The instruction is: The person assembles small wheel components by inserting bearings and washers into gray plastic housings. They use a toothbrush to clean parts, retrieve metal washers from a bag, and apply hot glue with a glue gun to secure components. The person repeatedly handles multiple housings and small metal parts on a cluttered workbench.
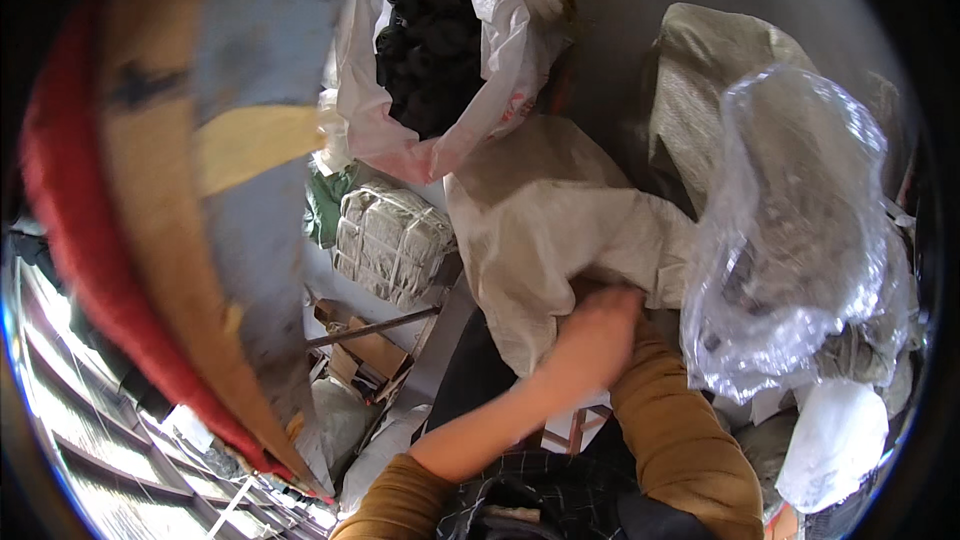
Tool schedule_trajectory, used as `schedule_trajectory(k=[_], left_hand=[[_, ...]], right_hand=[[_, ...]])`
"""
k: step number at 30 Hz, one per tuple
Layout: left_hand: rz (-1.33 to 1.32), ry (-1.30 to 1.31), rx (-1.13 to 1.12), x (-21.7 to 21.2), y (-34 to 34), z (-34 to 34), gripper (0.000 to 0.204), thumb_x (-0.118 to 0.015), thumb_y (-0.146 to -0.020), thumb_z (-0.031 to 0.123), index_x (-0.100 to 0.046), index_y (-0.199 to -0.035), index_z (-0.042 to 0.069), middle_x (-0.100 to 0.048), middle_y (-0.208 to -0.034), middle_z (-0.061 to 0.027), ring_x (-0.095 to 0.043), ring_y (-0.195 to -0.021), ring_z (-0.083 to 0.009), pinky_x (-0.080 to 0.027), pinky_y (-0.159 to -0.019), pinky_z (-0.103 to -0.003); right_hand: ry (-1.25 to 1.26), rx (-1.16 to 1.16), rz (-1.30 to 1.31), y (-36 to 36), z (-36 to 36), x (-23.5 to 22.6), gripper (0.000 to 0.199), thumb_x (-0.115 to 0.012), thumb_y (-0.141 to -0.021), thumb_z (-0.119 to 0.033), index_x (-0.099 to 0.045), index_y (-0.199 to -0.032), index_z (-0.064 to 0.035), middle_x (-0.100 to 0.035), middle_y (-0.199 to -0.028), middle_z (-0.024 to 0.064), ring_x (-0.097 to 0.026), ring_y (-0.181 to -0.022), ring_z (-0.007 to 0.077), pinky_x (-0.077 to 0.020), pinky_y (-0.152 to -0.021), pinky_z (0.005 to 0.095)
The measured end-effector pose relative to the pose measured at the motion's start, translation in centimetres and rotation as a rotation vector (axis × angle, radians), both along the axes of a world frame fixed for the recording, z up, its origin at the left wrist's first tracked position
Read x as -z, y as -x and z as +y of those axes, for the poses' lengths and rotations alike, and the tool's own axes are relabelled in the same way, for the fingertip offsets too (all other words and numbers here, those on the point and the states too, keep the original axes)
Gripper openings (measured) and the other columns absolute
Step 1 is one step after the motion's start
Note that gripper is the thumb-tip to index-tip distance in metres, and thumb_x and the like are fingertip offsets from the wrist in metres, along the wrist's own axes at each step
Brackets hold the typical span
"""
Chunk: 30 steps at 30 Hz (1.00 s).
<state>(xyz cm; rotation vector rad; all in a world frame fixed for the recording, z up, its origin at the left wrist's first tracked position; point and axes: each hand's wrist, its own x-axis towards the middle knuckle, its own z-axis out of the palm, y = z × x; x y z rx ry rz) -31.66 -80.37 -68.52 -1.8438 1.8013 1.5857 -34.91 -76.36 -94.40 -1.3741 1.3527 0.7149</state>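
A beige woven sack (540, 220) lies crumpled across the middle, over my lap. My left hand (605, 325) reaches to its near edge, beside my right cuff. That hand is blurred, and its fingers cannot be made out. My right arm in a brown sleeve (670, 410) runs up to the same edge. The right hand is hidden behind my left hand and the sack's folds. Beyond the sack stands a white plastic bag (510, 70), its mouth wide, filled with black cloth-like pieces (430, 50).
Clear plastic (800, 230) bulges at the right over another beige sack (710, 70). A worn grey-and-tan surface with a red edge (90, 240) fills the left. Under it sit a tied pale bundle (390, 240), cardboard (370, 350) and a metal bar (375, 328).
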Motion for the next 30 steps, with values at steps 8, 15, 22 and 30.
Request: schedule_trajectory(k=[8, 15, 22, 30], left_hand=[[-0.478, -0.369, -0.119, 25.1, -7.8, 2.3, 0.037, -0.052, -0.091, 0.020, -0.056, -0.124, 0.002, -0.062, -0.119, -0.0182, -0.058, -0.111, -0.0361, -0.048, -0.091, -0.044], [-0.102, -0.221, -0.984, 29.0, -10.0, -3.1, 0.038, -0.053, -0.091, 0.022, -0.055, -0.125, 0.004, -0.062, -0.120, -0.0164, -0.058, -0.110, -0.0346, -0.048, -0.090, -0.045], [0.355, -0.163, -1.563, 27.3, -14.9, -3.0, 0.039, -0.054, -0.092, 0.024, -0.054, -0.126, 0.005, -0.061, -0.120, -0.0146, -0.058, -0.110, -0.0331, -0.048, -0.089, -0.045], [0.498, -0.136, -1.697, 24.3, -17.7, -2.5, 0.040, -0.055, -0.092, 0.026, -0.053, -0.127, 0.007, -0.060, -0.121, -0.0126, -0.058, -0.109, -0.0314, -0.049, -0.088, -0.045]], right_hand=[[0.096, 0.231, -0.012, -1.1, -1.7, 5.4, 0.047, -0.049, -0.095, -0.039, -0.058, -0.128, -0.0066, -0.056, -0.134, 0.0149, -0.056, -0.118, 0.0306, -0.0413, -0.103, 0.0417], [0.138, 0.381, -0.029, -2.3, -2.1, 7.6, 0.045, -0.049, -0.096, -0.037, -0.059, -0.128, -0.0064, -0.057, -0.132, 0.0147, -0.057, -0.116, 0.0298, -0.0425, -0.102, 0.0416], [0.140, 0.544, -0.051, -2.1, -2.7, 8.8, 0.044, -0.049, -0.096, -0.036, -0.059, -0.127, -0.0063, -0.058, -0.130, 0.0144, -0.058, -0.115, 0.0290, -0.0438, -0.100, 0.0416], [0.121, 0.804, -0.123, -1.7, -3.3, 9.8, 0.042, -0.049, -0.097, -0.034, -0.059, -0.126, -0.0062, -0.059, -0.128, 0.0142, -0.059, -0.113, 0.0281, -0.0452, -0.099, 0.0415]])
